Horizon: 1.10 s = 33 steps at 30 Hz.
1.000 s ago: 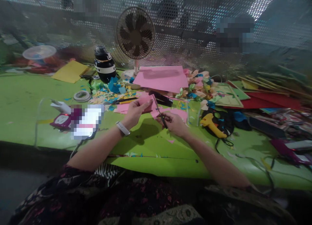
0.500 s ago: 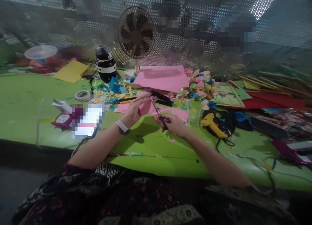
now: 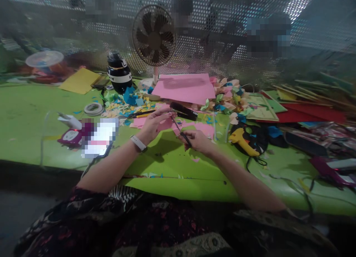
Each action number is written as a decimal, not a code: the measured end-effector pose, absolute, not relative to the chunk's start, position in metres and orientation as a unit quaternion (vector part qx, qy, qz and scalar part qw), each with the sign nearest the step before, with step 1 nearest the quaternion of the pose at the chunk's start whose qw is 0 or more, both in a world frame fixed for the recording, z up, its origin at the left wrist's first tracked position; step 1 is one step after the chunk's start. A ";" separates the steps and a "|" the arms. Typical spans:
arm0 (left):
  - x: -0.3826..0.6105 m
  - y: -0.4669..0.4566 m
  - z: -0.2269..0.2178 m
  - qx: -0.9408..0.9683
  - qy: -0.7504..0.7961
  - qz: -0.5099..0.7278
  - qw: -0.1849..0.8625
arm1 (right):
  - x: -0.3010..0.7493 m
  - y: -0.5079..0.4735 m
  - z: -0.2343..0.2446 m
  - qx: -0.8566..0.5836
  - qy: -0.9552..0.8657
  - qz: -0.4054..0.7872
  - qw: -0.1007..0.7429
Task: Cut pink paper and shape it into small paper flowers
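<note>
My left hand, with a pale watch on the wrist, is closed on a piece of pink paper. In my right hand is a pair of scissors, the fingers wrapped round its dark handles. The blades point up and left to the paper at my left fingertips. Whether the blades are apart is too small to tell. Behind my hands lies a black stapler. Loose pink paper pieces lie under and beside the hands on the green table.
A fan and a black bottle stand at the back. Pink sheets lie by a heap of paper flowers. A lit phone is at left, with a tape roll behind it; a yellow glue gun is at right.
The pink paper between my hands shows less of its face now and looks turned or lowered. Both hands stay in nearly the same place; the view has shifted slightly.
</note>
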<state>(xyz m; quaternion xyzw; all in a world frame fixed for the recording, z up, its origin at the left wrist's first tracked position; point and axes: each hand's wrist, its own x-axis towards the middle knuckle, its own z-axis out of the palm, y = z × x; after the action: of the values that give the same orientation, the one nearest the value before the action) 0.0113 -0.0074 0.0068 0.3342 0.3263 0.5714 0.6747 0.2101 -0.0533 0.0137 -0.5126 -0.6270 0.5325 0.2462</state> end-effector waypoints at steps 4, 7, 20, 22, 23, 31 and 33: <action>0.009 -0.007 0.009 0.344 0.343 0.571 0.662 | 0.210 -0.052 0.013 -0.508 -0.632 0.539 0.226; 0.008 -0.005 0.007 0.362 0.353 0.590 0.630 | 0.211 -0.050 0.009 -0.502 -0.660 0.514 0.220; -0.009 0.012 0.003 0.407 0.357 0.634 0.552 | 0.207 -0.067 0.026 -0.476 -0.843 0.240 0.071; -0.008 0.010 0.003 0.413 0.351 0.631 0.555 | 0.204 -0.069 0.026 -0.489 -0.841 0.224 0.061; -0.007 0.010 0.003 0.415 0.350 0.630 0.555 | 0.203 -0.069 0.027 -0.499 -0.835 0.228 0.051; -0.005 0.005 0.005 0.473 0.343 0.575 0.573 | 0.217 -0.059 0.025 -0.467 -0.766 0.434 0.084; -0.001 0.002 0.004 0.495 0.340 0.546 0.584 | 0.217 -0.054 0.019 -0.480 -0.755 0.404 0.191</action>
<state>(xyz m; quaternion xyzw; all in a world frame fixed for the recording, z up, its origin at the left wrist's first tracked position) -0.0012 0.0016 0.0041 0.4950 0.3398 0.5461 0.5843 0.2173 -0.0538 0.0191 -0.4797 -0.7551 0.4040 0.1912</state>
